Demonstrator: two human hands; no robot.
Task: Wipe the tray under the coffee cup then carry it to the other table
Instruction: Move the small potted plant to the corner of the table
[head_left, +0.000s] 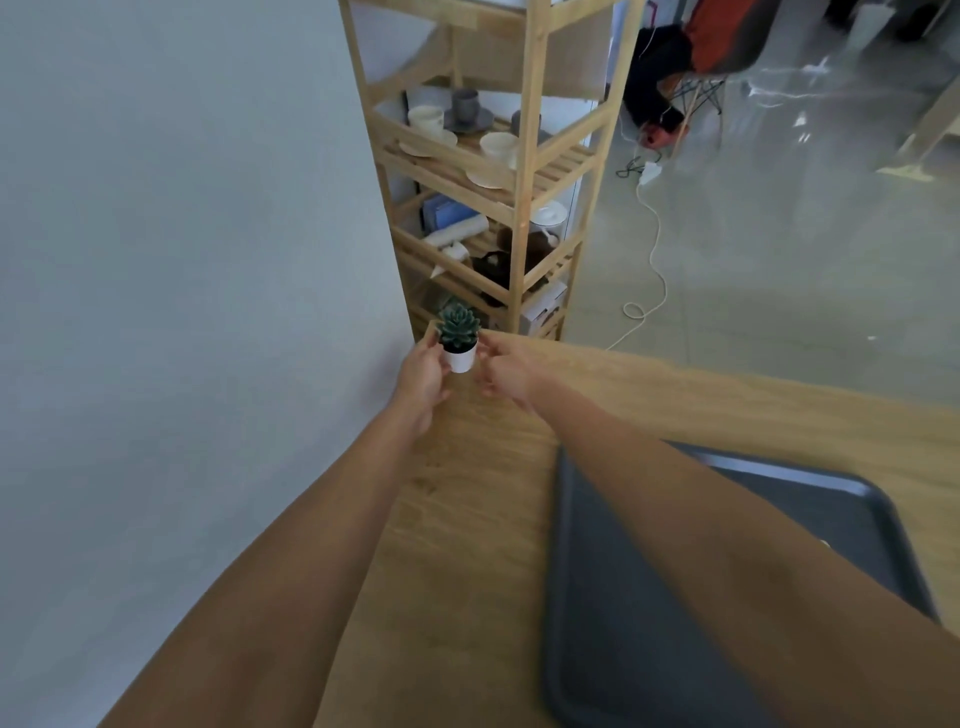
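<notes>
Both hands cup a small white pot with a green succulent (459, 338) at the table's far corner — left hand (423, 376) wrapped against it, right hand (506, 371) pinching its side. The dark grey rectangular tray (613, 597) lies flat beneath the right forearm, cupless. A fumble could tip the pot off that edge.

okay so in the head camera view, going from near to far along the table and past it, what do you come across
Dark tray → left hand and right hand, level with each other, either side of the small potted succulent at the wooden table's far corner → wooden shelf rack with cups and saucers → chair on the floor beyond.
</notes>
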